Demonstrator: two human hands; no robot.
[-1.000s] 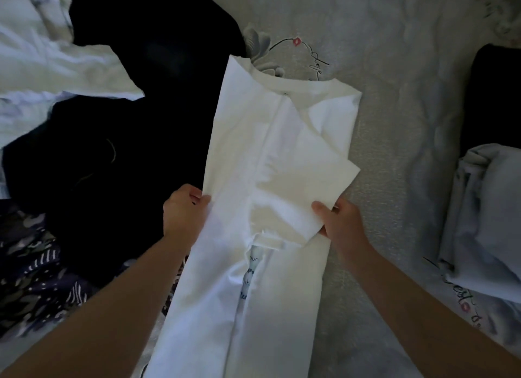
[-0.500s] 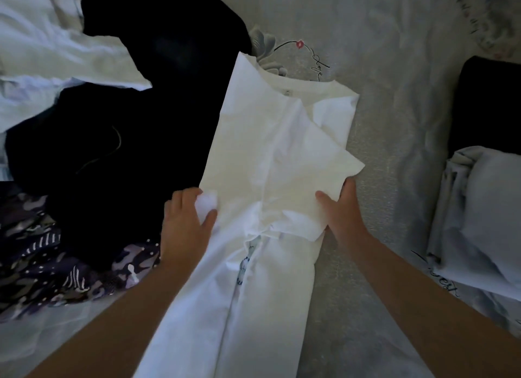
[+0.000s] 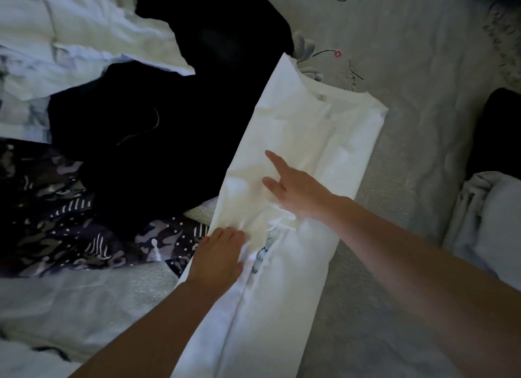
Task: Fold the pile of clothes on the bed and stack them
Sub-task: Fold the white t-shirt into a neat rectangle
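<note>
Head view, dim light. A white shirt is laid lengthwise on the grey bedspread, collar end away from the camera, both sides folded in toward the middle so that a long narrow strip is formed. A strip of blue print is seen in the gap between the two folded edges, just beside the left hand.

The left hand is laid flat on the near left part of the shirt, fingers straight and pressed on the cloth; nothing is gripped. The right hand is spread over the middle of the shirt, fingers stretched out and apart, palm down on the folded sleeve; nothing is held in it either.

Left of the shirt, a heap of unfolded clothes is seen: a black garment touching the shirt's left edge, a dark patterned garment nearer the camera, and pale cloth at the far left.

At the right edge, well apart from the shirt, folded pale clothes are stacked, with a dark item behind them.
</note>
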